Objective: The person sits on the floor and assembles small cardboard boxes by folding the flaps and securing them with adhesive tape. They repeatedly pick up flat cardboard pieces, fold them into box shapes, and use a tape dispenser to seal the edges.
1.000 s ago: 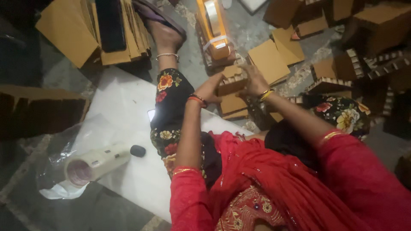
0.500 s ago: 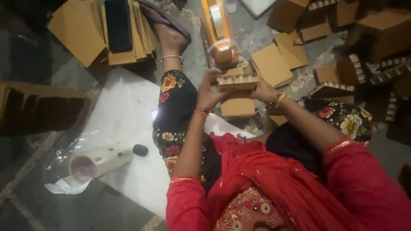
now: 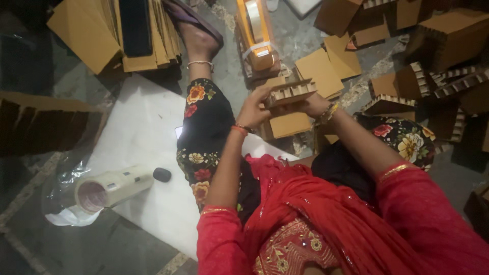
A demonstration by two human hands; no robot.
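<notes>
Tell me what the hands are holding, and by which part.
Both hands hold one small folded brown corrugated cardboard piece: the left hand grips its left end, the right hand its right end, above the lap.

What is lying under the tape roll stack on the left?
The tape rolls lie on crumpled clear plastic, partly over a white sheet. The floor beneath the plastic is mostly hidden.

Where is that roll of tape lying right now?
The roll of tape lies on its side at the lower left of the head view, on the white sheet, beside a small dark oval object, well left of both hands.
</notes>
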